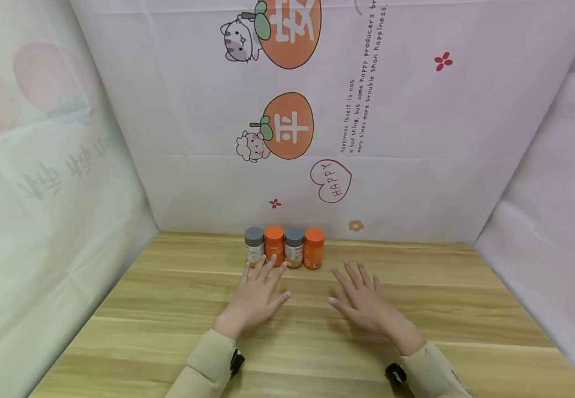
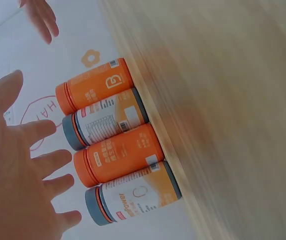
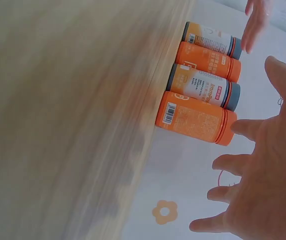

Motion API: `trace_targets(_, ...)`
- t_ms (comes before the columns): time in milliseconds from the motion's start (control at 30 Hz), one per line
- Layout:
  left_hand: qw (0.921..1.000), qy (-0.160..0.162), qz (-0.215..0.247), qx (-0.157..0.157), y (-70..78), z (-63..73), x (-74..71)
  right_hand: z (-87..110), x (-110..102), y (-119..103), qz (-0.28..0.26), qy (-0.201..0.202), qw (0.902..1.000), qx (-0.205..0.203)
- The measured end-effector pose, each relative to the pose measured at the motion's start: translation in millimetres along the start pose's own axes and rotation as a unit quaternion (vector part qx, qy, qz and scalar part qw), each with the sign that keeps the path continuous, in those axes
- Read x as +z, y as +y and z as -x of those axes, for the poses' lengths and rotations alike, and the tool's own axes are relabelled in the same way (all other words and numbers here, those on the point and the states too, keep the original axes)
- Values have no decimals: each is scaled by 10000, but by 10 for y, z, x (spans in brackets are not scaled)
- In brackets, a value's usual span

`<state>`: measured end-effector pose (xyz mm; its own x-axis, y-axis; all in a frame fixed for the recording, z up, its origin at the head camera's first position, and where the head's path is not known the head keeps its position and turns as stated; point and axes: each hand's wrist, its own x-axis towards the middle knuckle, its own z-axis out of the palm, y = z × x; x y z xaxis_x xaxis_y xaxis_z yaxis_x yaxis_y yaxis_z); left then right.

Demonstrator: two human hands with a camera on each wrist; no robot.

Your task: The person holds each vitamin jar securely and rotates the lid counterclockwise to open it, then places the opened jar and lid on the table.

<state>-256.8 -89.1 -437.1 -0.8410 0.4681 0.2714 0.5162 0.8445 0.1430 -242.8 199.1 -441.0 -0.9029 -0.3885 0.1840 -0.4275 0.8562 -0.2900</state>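
Observation:
Several small bottles stand upright side by side near the back of the table. From the left come a grey-lidded white bottle (image 1: 254, 248), an orange bottle (image 1: 274, 243), a second grey-lidded white bottle (image 1: 294, 247) and an orange bottle (image 1: 314, 250) at the right end. My left hand (image 1: 253, 298) is spread in front of the left bottles, its fingertips overlapping them in the head view. To the right of the row, my right hand (image 1: 368, 303) is also spread, fingers straight. Both hands hold nothing; the wrist views show the bottles apart from the palms.
The wooden table (image 1: 307, 354) carries the row close to its back edge. Behind rises a white cloth wall (image 1: 396, 182) with printed fruit and lettering. White cloth walls (image 1: 68, 221) also close off the left and right sides.

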Motion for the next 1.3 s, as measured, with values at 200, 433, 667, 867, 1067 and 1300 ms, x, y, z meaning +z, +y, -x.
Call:
trace_targets(200,9999,141,71,-14,-65,-44,15,19,-13,52,-5,12,10000,-32)
trace_targets(433,9985,466,278,33,-180,-76,-36,8,-69,119,-90,165,9998,-92)
trace_targets(667,9965,638,538,-27,-298,-106,-76,16,-111,223,-230,175,9996,-24)
trace_targets(867,9942,679,759,-353,-428,-105,-78,43,-115,284,-219,123,9997,31)
trace_targets(1067,9928,646,802,-609,-545,-119,-83,75,-134,337,-195,109,9997,122)
trace_targets(1300,9929,666,638,-746,-690,-169,-65,105,-140,409,-214,134,9995,172)
